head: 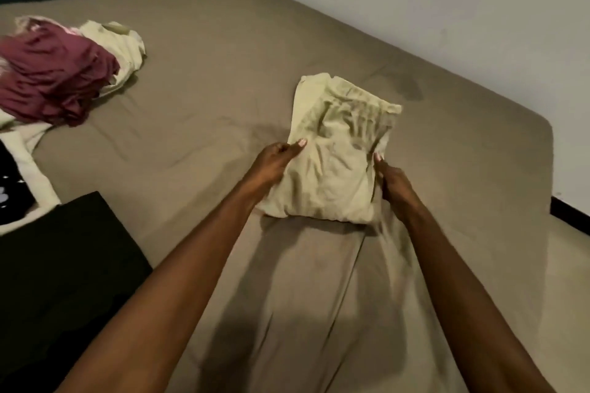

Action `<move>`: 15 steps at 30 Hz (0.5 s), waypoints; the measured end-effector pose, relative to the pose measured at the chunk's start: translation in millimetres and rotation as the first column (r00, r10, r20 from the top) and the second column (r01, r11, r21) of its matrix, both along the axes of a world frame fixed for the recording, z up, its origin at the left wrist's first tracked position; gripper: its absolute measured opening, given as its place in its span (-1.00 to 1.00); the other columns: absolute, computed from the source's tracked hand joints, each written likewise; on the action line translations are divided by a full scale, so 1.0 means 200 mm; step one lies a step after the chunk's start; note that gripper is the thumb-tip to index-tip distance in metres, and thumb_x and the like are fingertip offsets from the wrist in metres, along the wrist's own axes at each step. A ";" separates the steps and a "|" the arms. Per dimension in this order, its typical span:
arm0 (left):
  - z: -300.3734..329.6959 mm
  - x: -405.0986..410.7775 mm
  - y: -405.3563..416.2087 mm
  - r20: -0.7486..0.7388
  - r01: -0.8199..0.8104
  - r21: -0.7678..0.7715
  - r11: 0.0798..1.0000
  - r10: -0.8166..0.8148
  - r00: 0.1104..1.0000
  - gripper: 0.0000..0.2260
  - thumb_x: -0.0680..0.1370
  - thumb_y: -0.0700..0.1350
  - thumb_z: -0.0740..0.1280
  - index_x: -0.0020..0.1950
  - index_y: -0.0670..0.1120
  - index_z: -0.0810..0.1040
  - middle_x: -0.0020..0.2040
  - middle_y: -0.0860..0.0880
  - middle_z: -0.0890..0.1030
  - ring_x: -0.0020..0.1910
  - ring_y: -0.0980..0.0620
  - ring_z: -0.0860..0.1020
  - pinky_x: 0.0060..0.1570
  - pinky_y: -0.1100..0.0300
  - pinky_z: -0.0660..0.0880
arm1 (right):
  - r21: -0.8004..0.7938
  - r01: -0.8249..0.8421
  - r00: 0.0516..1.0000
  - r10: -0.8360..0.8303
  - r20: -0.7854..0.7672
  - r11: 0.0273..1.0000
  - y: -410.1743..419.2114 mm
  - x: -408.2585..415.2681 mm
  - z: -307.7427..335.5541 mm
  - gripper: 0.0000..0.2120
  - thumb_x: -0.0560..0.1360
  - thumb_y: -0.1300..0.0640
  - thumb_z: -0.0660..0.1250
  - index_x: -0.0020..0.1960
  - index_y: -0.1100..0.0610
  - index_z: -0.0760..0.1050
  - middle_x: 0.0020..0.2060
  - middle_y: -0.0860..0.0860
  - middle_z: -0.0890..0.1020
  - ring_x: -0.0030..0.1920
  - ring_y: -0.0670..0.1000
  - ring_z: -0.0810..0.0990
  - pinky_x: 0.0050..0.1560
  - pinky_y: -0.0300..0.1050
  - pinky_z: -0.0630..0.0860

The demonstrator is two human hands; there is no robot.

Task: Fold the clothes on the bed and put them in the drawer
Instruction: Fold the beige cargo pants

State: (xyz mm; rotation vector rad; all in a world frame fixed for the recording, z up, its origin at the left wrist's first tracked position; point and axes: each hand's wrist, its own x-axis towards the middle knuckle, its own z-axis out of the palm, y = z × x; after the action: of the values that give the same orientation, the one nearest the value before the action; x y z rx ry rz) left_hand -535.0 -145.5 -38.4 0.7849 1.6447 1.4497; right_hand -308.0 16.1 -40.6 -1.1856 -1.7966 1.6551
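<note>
A pale yellow-green garment (pixel 338 156), folded into a compact bundle, lies on the taupe bed sheet (pixel 198 80) in the middle of the view. My left hand (pixel 274 166) grips its left edge, thumb on top and fingers tucked under the cloth. My right hand (pixel 391 179) holds its right edge, with the fingertips hidden under the fabric. No drawer is in view.
A pile of unfolded clothes lies at the far left: a maroon garment (pixel 54 70) over a pale one (pixel 118 45), with black-and-white fabric (pixel 12 188) below. A black flat object (pixel 64 281) lies at the lower left. A white wall (pixel 447 9) borders the bed on the right.
</note>
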 end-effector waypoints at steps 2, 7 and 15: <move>-0.09 -0.09 0.03 -0.050 0.043 -0.111 0.993 -0.049 0.998 -0.69 0.52 0.13 0.50 0.13 -0.04 0.67 -0.04 0.13 0.72 -0.10 0.21 0.64 -0.16 0.34 0.51 | -0.130 -0.006 1.000 0.008 0.012 0.991 0.10 -0.04 -0.09 -0.37 0.42 -0.42 0.40 0.19 0.08 0.67 0.03 0.01 0.76 0.06 0.03 0.74 0.19 0.03 0.62; -0.52 -0.18 -0.13 0.026 0.088 -0.192 0.977 -0.085 0.996 -0.69 0.37 -0.15 0.64 0.04 -0.22 0.68 -0.11 -0.10 0.72 -0.21 0.05 0.66 -0.19 0.16 0.61 | -0.144 0.088 0.996 -0.089 0.002 0.986 0.03 0.04 -0.35 -0.43 0.38 -0.14 0.60 0.21 0.24 0.63 0.01 0.20 0.74 -0.08 0.21 0.73 -0.12 0.16 0.68; -0.57 -0.12 -0.12 -0.033 -0.145 -0.068 0.987 0.143 0.989 -0.59 0.13 0.05 0.52 -0.10 -0.12 0.72 -0.18 0.03 0.73 -0.23 0.09 0.64 -0.11 0.04 0.60 | -0.029 0.250 0.951 -0.251 -0.181 0.968 -0.09 0.07 -0.52 -0.74 0.65 0.13 0.34 0.30 0.17 0.61 0.09 0.18 0.73 0.06 0.30 0.70 0.04 0.29 0.65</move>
State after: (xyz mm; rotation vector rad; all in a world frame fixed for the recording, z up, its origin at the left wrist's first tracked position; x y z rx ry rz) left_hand -558.1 -169.0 -152.4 0.6619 1.7953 1.4768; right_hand -294.9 -2.8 -143.9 -1.1673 -1.4643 1.5666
